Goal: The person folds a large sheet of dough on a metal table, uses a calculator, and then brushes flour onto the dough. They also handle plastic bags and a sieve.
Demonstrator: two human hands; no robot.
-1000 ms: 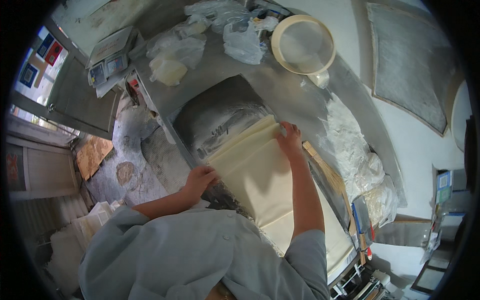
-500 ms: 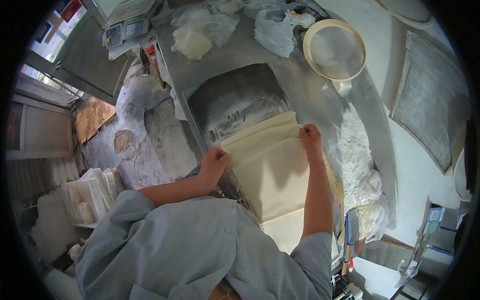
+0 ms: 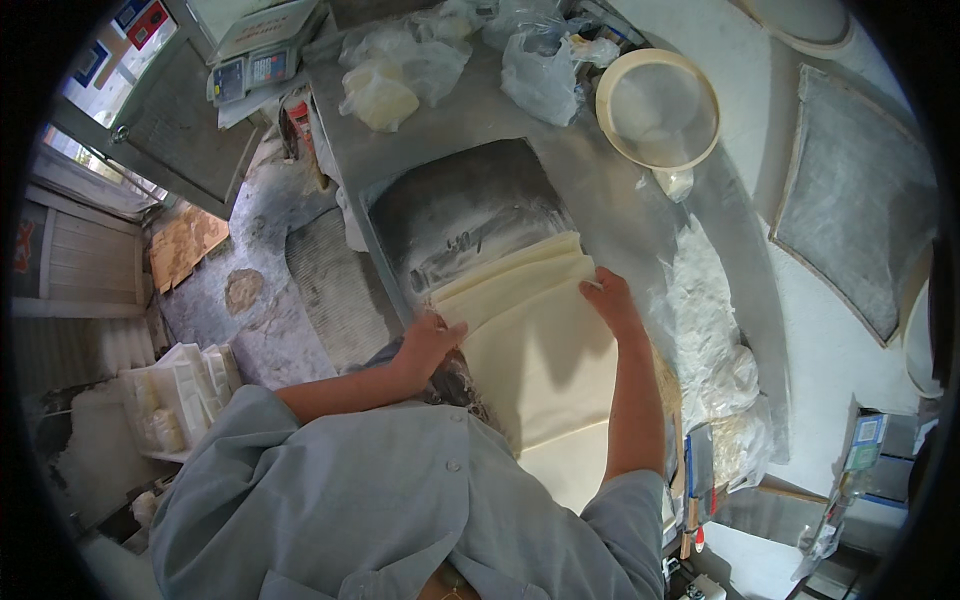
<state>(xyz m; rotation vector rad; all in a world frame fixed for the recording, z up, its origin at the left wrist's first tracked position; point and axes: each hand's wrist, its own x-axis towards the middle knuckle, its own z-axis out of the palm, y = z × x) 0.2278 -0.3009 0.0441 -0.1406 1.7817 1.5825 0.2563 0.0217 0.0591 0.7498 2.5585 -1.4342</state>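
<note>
A long pale dough sheet [image 3: 535, 370] lies on the steel worktop [image 3: 400, 150], folded in layered pleats at its far end beside a dark, flour-dusted board [image 3: 460, 190]. My left hand [image 3: 430, 345] grips the left edge of these folds, fingers bent around it and partly hidden. My right hand [image 3: 612, 300] pinches the sheet's right edge near the upper folds, thumb and fingers together. Loose white flour [image 3: 700, 300] is heaped to the right, and a straw brush [image 3: 668, 385] lies partly hidden behind my right forearm.
A round sieve [image 3: 660, 110] and plastic bags [image 3: 540, 75] sit at the back, with a weighing scale [image 3: 255, 65] at the left. An open door [image 3: 180, 120] stands above the stained floor [image 3: 260, 250]. Stacked white trays [image 3: 185, 390] are at lower left; scrapers [image 3: 697, 460] at right.
The view has shifted since a second ago. In the last half second both hands moved slightly toward my body, drawing the top folds down so the layers spread a little.
</note>
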